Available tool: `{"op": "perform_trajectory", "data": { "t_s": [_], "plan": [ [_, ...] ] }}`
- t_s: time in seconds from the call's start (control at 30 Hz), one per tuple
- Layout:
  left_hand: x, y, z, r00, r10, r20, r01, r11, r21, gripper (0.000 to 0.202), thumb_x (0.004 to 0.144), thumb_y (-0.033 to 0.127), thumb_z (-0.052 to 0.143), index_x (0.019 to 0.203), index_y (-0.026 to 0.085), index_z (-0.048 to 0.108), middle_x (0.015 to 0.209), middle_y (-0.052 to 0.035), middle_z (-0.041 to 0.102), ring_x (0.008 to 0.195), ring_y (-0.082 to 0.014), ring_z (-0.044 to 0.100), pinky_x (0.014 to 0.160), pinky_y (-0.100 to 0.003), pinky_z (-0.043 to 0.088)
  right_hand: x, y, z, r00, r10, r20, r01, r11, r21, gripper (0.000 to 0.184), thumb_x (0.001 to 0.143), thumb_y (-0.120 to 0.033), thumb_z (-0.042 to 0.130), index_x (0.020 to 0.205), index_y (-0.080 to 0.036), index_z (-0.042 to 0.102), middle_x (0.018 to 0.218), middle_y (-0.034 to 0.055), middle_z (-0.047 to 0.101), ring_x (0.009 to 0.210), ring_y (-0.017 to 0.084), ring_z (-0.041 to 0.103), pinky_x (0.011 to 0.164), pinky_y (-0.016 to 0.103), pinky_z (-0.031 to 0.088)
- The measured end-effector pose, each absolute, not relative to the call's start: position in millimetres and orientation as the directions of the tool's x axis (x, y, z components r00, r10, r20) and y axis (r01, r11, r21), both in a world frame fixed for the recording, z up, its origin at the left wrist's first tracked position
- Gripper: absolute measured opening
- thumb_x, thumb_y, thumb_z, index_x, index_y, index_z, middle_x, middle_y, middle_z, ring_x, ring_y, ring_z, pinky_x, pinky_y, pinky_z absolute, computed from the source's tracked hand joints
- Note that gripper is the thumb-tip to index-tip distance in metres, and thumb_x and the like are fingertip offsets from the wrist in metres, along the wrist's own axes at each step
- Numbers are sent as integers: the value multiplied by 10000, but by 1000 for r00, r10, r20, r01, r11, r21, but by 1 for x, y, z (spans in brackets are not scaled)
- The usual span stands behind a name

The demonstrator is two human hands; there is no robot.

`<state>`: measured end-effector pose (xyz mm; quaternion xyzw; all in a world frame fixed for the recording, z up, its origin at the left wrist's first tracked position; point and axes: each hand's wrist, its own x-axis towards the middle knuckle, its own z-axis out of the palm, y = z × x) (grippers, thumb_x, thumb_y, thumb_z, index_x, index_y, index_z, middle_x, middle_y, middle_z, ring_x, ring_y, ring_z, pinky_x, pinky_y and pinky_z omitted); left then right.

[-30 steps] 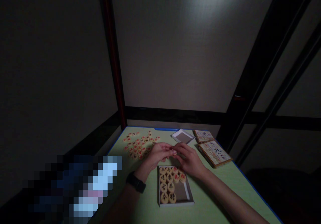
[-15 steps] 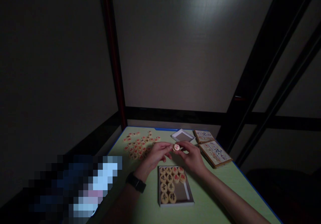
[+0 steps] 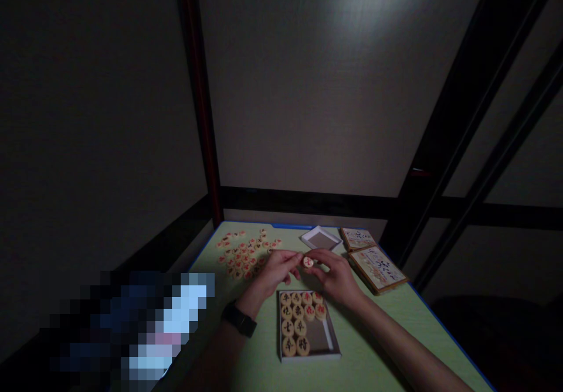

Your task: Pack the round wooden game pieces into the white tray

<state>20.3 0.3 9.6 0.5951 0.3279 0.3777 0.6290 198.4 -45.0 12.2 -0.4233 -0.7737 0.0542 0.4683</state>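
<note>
Both my hands meet above a green table (image 3: 387, 333) and pinch one round wooden game piece (image 3: 308, 261) with a red character on its face. My left hand (image 3: 275, 275), with a dark watch on its wrist, holds the piece's left side. My right hand (image 3: 336, 278) holds its right side. Just below them lies a shallow white box (image 3: 328, 345) with several round pieces in rows, marked in red or black. A loose pile of similar pieces (image 3: 244, 254) lies to the left of my hands.
An empty white box lid (image 3: 321, 238) sits at the back of the table. Two patterned flat boxes (image 3: 373, 263) lie at the back right. Dark posts and rails stand behind the table. A blurred patch covers the lower left.
One second ago my fingers hid the piece. Half a second ago its red face showed between both hands. It now sits a little lower and both hands have barely shifted.
</note>
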Motion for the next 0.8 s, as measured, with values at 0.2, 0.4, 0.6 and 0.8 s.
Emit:
{"op": "perform_trajectory", "data": {
  "t_s": [0.2, 0.4, 0.6, 0.8],
  "plan": [
    [20, -4, 15, 516, 855, 58, -55, -35, 998, 497, 658, 583, 776, 859, 128, 768, 736, -55, 682, 538, -79, 472, 434, -207, 224, 199, -44, 10, -238, 683, 691, 634, 648, -422, 141, 901, -266, 646, 994, -205, 732, 939, 87, 755, 867, 224, 708, 771, 342, 575],
    [21, 0, 9, 502, 863, 51, -22, -45, 999, 493, 629, 571, 796, 807, 115, 739, 678, -40, 643, 529, -81, 455, 439, -209, 224, 201, -42, 3, -286, 621, 730, 647, 687, -331, 272, 917, -323, 638, 1155, -199, 678, 1020, 114, 738, 923, 242, 693, 805, 380, 570],
    [22, 1, 8, 515, 855, 53, -14, -53, 998, 437, 603, 549, 801, 677, 138, 674, 625, 0, 588, 470, -55, 387, 416, -210, 193, 200, -46, 8, -410, 564, 717, 683, 711, -168, 210, 968, -255, 539, 1122, -205, 672, 979, 107, 734, 878, 228, 659, 780, 375, 545],
    [17, -2, 12, 421, 907, -20, -40, 41, 998, 375, 663, 497, 735, 803, 151, 695, 723, -29, 671, 512, -76, 490, 444, -205, 203, 201, -51, 22, -362, 613, 703, 717, 664, -209, 193, 937, -254, 579, 1103, -201, 662, 941, 101, 715, 867, 230, 652, 771, 359, 534]
  ]
}}
